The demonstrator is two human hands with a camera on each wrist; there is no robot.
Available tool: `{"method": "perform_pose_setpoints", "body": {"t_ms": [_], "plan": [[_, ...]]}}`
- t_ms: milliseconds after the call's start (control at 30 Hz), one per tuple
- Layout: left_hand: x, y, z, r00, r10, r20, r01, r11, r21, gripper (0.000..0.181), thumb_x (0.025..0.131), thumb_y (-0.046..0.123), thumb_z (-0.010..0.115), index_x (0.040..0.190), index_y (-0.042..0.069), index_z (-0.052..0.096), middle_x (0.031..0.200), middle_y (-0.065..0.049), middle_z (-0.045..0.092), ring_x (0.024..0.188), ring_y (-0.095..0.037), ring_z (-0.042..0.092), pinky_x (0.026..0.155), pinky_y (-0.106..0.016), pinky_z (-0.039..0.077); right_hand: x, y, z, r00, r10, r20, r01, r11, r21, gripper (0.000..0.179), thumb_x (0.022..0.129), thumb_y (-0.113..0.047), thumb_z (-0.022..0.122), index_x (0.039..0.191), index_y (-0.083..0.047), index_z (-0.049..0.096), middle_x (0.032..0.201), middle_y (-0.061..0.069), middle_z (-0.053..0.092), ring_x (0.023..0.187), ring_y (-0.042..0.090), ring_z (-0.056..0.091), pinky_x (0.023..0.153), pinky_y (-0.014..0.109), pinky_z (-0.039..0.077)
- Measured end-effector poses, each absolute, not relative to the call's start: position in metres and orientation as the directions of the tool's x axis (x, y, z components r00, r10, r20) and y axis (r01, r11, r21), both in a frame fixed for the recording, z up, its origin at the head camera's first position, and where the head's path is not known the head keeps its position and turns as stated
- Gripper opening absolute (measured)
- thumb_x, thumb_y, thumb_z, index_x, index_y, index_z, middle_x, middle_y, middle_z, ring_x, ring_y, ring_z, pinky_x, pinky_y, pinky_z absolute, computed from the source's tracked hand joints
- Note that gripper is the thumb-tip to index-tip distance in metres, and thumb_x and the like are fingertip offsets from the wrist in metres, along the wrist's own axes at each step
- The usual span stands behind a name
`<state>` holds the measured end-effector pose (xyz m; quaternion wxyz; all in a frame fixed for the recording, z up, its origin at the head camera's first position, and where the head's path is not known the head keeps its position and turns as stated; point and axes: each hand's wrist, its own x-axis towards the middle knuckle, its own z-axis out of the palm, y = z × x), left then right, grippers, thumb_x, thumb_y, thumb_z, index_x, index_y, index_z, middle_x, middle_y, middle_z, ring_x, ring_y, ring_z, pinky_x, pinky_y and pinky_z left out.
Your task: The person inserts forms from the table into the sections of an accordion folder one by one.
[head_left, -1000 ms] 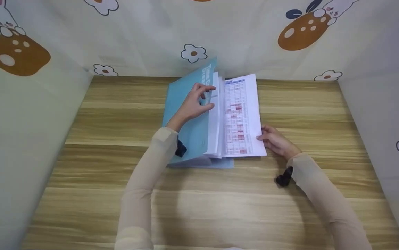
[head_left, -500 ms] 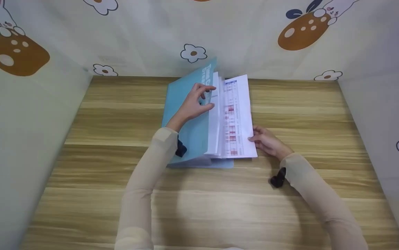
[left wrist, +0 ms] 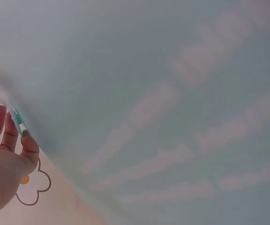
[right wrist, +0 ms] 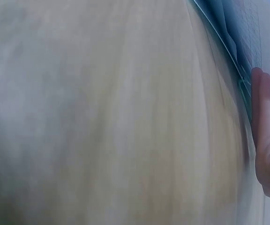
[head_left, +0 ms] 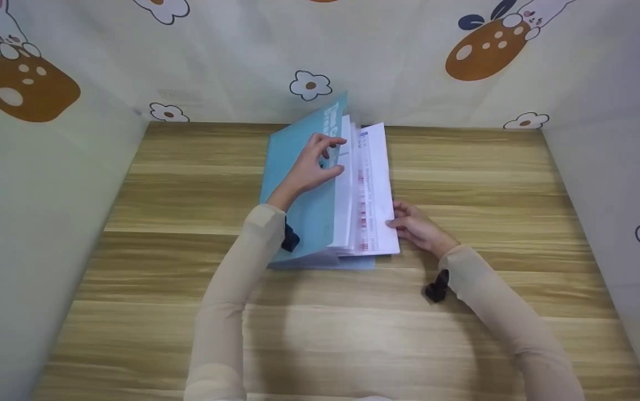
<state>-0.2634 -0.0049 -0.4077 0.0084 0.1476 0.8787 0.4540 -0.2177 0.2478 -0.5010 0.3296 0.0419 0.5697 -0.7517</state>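
A light-blue folder (head_left: 297,195) with white lettering lies on the table, its front cover raised and leaning over a stack of inner pages (head_left: 343,206). My left hand (head_left: 314,166) pinches the cover's free edge between thumb and fingers; the left wrist view shows this hand (left wrist: 11,145) at the rim, beside the broad cover (left wrist: 125,93). A white sheet (head_left: 381,195) printed with a red and blue table juts from the folder's right side, its left part hidden among the pages. My right hand (head_left: 417,227) grips that sheet by its right edge, thumb on top.
The wood-grain table (head_left: 492,184) extends on all sides of the folder. Behind it stands a pale cloth wall (head_left: 230,67) with flowers and rabbits on fruit, and the folder's top reaches up near it. Similar walls flank both sides.
My right hand has moved left with the sheet, so less of its printed table shows beside the folder pages. My left hand and the raised cover have stayed in place.
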Motion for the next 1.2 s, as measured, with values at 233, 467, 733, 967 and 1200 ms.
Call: {"method": "perform_pose_setpoints", "body": {"t_ms": [233,467,733,967,1200], "plan": [[-0.264,-0.005,-0.408,-0.953,0.277,0.121,0.259,0.543,0.799,0.05,0.075,0.022,0.065,0.122,0.02,0.05,0.108,0.003,0.038,0.09,-0.011,0.039,0.072,-0.023,0.04,-0.214,0.238,-0.501,-0.778,-0.454,-0.434,0.538,-0.126,-0.833,0.038,0.08,0.013,0.047,0.113,-0.001,0.036,0.101,0.012,0.047,0.083,0.019,0.054,0.073,0.033,0.046],[-0.266,-0.005,-0.407,-0.951,0.288,0.115,0.262,0.549,0.793,0.048,0.075,0.02,0.064,0.121,0.017,0.052,0.108,0.0,0.04,0.09,-0.013,0.039,0.072,-0.025,0.038,-0.211,0.228,-0.501,-0.793,-0.443,-0.417,0.525,-0.15,-0.838,0.044,0.079,0.014,0.047,0.12,0.004,0.033,0.1,0.013,0.048,0.084,0.019,0.054,0.075,0.034,0.046],[-0.265,-0.004,-0.406,-0.954,0.285,0.092,0.241,0.553,0.797,0.05,0.074,0.02,0.065,0.122,0.018,0.051,0.109,-0.001,0.038,0.091,-0.014,0.038,0.072,-0.025,0.038,-0.206,0.217,-0.5,-0.826,-0.39,-0.406,0.484,-0.124,-0.866,0.046,0.079,0.014,0.047,0.122,0.006,0.031,0.097,0.012,0.05,0.082,0.019,0.054,0.076,0.034,0.046],[-0.264,-0.004,-0.407,-0.958,0.273,0.092,0.235,0.555,0.798,0.049,0.074,0.021,0.065,0.121,0.021,0.051,0.109,0.002,0.038,0.091,-0.011,0.039,0.073,-0.023,0.039,-0.204,0.214,-0.496,-0.858,-0.347,-0.379,0.421,-0.053,-0.906,0.049,0.081,0.011,0.046,0.127,0.008,0.029,0.097,0.016,0.052,0.079,0.019,0.057,0.073,0.035,0.047],[-0.265,-0.004,-0.407,-0.961,0.262,0.09,0.226,0.555,0.8,0.05,0.073,0.022,0.066,0.121,0.023,0.051,0.109,0.004,0.038,0.09,-0.01,0.039,0.073,-0.022,0.041,-0.206,0.221,-0.492,-0.861,-0.34,-0.378,0.393,0.024,-0.919,0.043,0.083,0.005,0.042,0.125,0.009,0.037,0.1,0.018,0.053,0.074,0.018,0.058,0.071,0.034,0.048]]}}
